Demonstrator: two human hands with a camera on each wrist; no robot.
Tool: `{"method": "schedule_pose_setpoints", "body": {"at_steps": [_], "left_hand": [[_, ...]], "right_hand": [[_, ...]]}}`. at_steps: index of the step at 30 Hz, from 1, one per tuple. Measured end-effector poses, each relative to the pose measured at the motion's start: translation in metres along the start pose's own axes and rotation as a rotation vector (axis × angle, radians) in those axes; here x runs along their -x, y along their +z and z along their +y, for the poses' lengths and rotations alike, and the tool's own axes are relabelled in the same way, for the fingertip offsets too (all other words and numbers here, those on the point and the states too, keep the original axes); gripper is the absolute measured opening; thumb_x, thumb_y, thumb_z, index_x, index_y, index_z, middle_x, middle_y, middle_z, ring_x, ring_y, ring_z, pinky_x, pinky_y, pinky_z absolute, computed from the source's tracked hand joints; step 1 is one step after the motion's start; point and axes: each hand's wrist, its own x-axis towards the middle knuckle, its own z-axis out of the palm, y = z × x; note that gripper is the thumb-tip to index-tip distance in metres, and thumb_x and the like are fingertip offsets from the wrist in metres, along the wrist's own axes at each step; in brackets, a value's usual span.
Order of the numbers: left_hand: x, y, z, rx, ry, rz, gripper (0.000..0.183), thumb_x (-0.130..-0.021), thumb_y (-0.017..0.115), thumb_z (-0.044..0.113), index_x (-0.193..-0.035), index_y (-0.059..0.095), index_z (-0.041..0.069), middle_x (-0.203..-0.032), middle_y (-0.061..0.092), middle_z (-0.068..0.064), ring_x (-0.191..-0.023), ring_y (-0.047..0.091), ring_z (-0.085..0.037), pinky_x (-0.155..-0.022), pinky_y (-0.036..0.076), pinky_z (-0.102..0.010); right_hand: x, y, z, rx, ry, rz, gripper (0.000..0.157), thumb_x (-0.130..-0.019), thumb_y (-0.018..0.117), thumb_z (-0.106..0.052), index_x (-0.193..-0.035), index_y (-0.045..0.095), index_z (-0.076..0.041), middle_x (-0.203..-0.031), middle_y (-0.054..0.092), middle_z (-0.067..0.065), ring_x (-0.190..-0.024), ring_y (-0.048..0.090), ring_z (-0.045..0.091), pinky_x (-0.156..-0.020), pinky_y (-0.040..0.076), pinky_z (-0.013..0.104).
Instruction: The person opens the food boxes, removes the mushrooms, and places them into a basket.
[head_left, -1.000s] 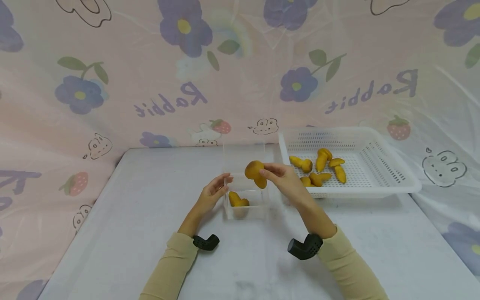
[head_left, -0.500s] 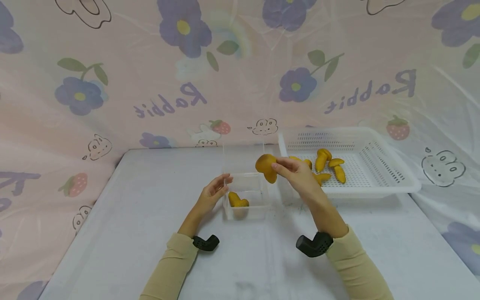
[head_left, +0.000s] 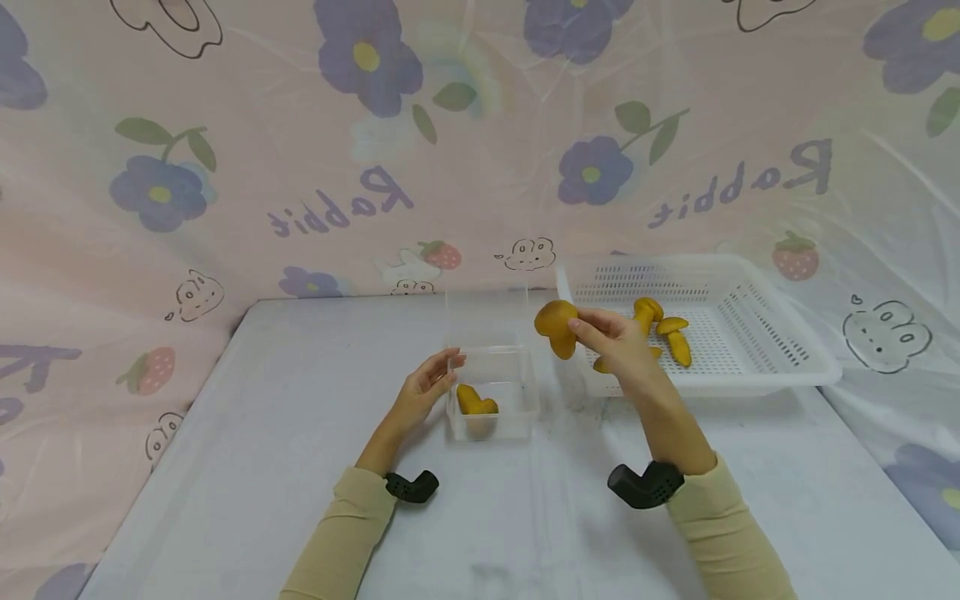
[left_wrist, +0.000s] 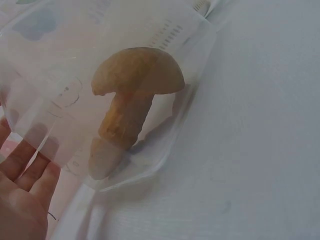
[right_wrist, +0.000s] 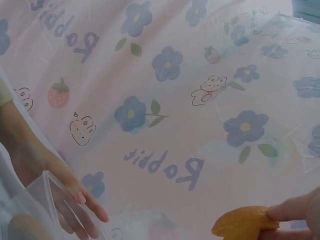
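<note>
My right hand [head_left: 611, 337] pinches a yellow-brown toy mushroom [head_left: 556, 327] between thumb and fingers, held in the air just left of the white basket. In the right wrist view the same mushroom's cap [right_wrist: 245, 219] shows at the bottom edge. My left hand [head_left: 426, 385] rests its fairly straight fingers against the left side of a clear plastic box [head_left: 495, 427], whose lid stands raised at the back. Inside the box lies another mushroom [head_left: 476, 402]. Seen through the box wall in the left wrist view, that mushroom [left_wrist: 127, 112] shows its broad cap and stem.
To the right, a white perforated basket [head_left: 780, 379] holds several more mushrooms [head_left: 678, 342], partly hidden by my right hand. Both stand on a white-covered table [head_left: 315, 358]. A patterned curtain [head_left: 480, 125] hangs behind the table.
My right hand has carried its mushroom rightward and slightly up, from above the clear box to beside the basket. The left hand and the box have stayed in place.
</note>
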Motion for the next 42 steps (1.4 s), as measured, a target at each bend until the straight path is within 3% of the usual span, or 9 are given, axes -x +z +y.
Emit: {"method": "schedule_pose_setpoints", "body": {"at_steps": [3,6,10,14,16,19,21,27,42], "left_hand": [[0.000,0.000,0.000,0.002,0.002,0.001,0.049,-0.100,0.050,0.013,-0.143,0.037,-0.004,-0.145,0.046,-0.027,-0.138,0.040,-0.040,-0.116,0.037,-0.023],[0.000,0.000,0.000,0.002,0.001,0.001,0.048,-0.100,0.050,0.013,-0.143,0.037,-0.003,-0.145,0.046,-0.027,-0.139,0.040,-0.040,-0.117,0.035,-0.031],[-0.001,-0.001,-0.001,0.005,-0.004,0.000,0.048,-0.100,0.050,0.012,-0.144,0.037,-0.002,-0.145,0.046,-0.026,-0.139,0.040,-0.039,-0.118,0.033,-0.037],[-0.001,-0.001,-0.003,0.010,-0.001,-0.002,0.049,-0.100,0.049,0.011,-0.144,0.036,-0.004,-0.145,0.045,-0.027,-0.139,0.039,-0.040,-0.116,0.036,-0.021],[-0.001,-0.001,-0.003,0.013,0.006,-0.003,0.048,-0.100,0.050,0.011,-0.144,0.036,-0.003,-0.145,0.045,-0.027,-0.139,0.039,-0.041,-0.112,0.037,-0.013],[-0.002,-0.001,-0.003,0.025,0.012,-0.005,0.048,-0.100,0.050,0.012,-0.144,0.036,-0.003,-0.145,0.045,-0.028,-0.138,0.038,-0.042,-0.108,0.036,-0.007],[-0.002,-0.001,-0.003,0.030,0.016,-0.008,0.049,-0.100,0.050,0.012,-0.144,0.036,-0.004,-0.145,0.044,-0.028,-0.138,0.038,-0.043,-0.107,0.036,-0.006],[-0.002,0.000,-0.001,0.034,0.020,-0.009,0.048,-0.100,0.049,0.012,-0.143,0.036,-0.004,-0.145,0.044,-0.029,-0.138,0.037,-0.044,-0.105,0.037,-0.004],[0.000,0.000,0.000,0.027,0.008,-0.004,0.047,-0.100,0.049,0.010,-0.143,0.037,-0.003,-0.145,0.044,-0.028,-0.139,0.038,-0.041,-0.107,0.036,-0.006]], "right_hand": [[0.001,-0.005,0.000,0.015,-0.008,0.030,0.050,-0.099,0.053,-0.025,-0.135,0.048,0.009,-0.092,0.063,-0.031,-0.096,0.060,-0.012,-0.100,0.046,0.014],[0.002,-0.011,0.003,0.034,-0.016,0.047,0.051,-0.099,0.053,-0.026,-0.136,0.048,0.009,-0.093,0.063,-0.032,-0.096,0.060,-0.013,-0.088,0.047,0.003],[0.004,-0.019,0.007,0.040,-0.002,0.064,0.053,-0.099,0.053,-0.028,-0.136,0.046,0.009,-0.093,0.062,-0.031,-0.093,0.059,-0.010,-0.084,0.049,0.005],[0.006,-0.027,0.010,0.039,0.015,0.093,0.054,-0.099,0.053,-0.025,-0.137,0.044,0.012,-0.090,0.062,-0.032,-0.087,0.059,-0.007,-0.082,0.050,0.006],[0.006,-0.031,0.012,0.046,0.033,0.108,0.055,-0.099,0.053,-0.026,-0.138,0.043,0.012,-0.089,0.061,-0.032,-0.086,0.059,-0.009,-0.087,0.050,0.009],[0.006,-0.038,0.015,0.073,0.053,0.117,0.057,-0.099,0.053,-0.028,-0.139,0.042,0.010,-0.090,0.059,-0.034,-0.090,0.058,-0.012,-0.108,0.046,0.026],[0.007,-0.042,0.018,0.102,0.056,0.130,0.057,-0.099,0.053,-0.030,-0.139,0.043,0.010,-0.090,0.058,-0.035,-0.090,0.057,-0.013,-0.108,0.046,0.029],[0.006,-0.053,0.026,0.104,0.018,0.193,0.056,-0.098,0.054,-0.024,-0.136,0.042,0.015,-0.088,0.057,-0.035,-0.086,0.057,-0.012,-0.079,0.048,0.002],[0.007,-0.083,0.046,0.134,0.003,0.245,0.059,-0.097,0.056,-0.028,-0.136,0.043,0.015,-0.092,0.058,-0.037,-0.090,0.056,-0.016,-0.079,0.047,-0.002]]}}
